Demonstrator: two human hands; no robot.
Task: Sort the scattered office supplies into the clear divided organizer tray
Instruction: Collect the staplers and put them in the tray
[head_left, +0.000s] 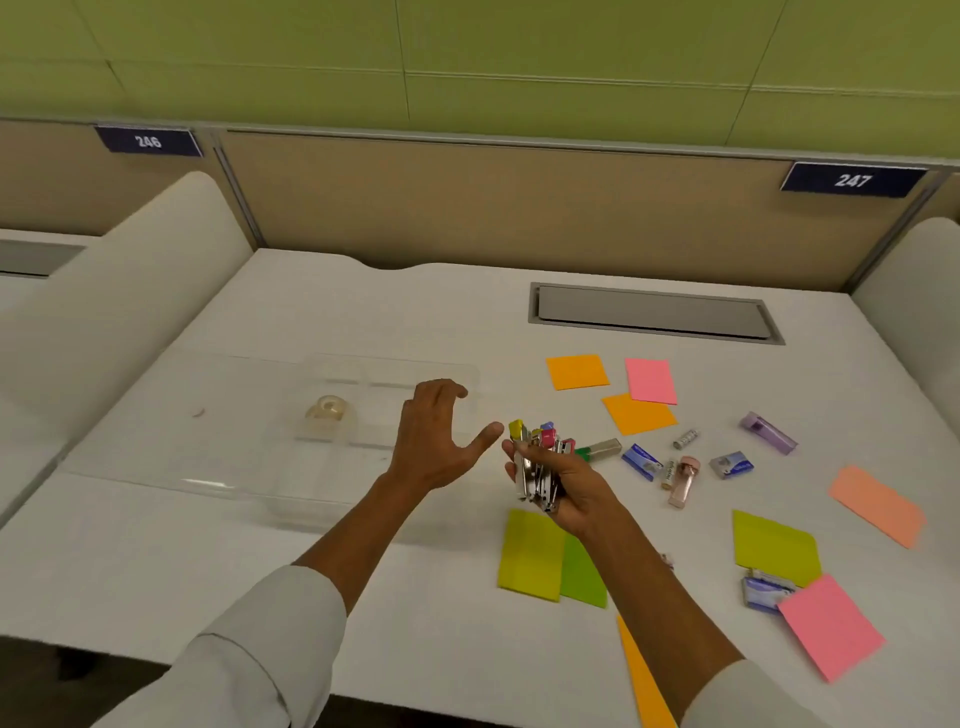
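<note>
The clear divided organizer tray (156, 457) lies on the left half of the white desk, with a roll of clear tape (326, 411) in one compartment. My left hand (434, 441) hovers open over the tray's right end, fingers spread. My right hand (558, 486) is just right of it, shut on a bunch of small colourful staplers (540, 457). Sticky notes in orange (576, 371), pink (650, 381), yellow-green (531, 553) and peach (875, 504) lie scattered on the right, along with blue staple boxes (641, 461), small tubes (683, 480) and a purple stapler (768, 432).
A grey cable hatch (654, 313) is set into the desk at the back right. Beige partition panels stand behind the desk, and white curved dividers (130, 291) flank both sides. More notes and a staple box (766, 592) lie near the front right edge.
</note>
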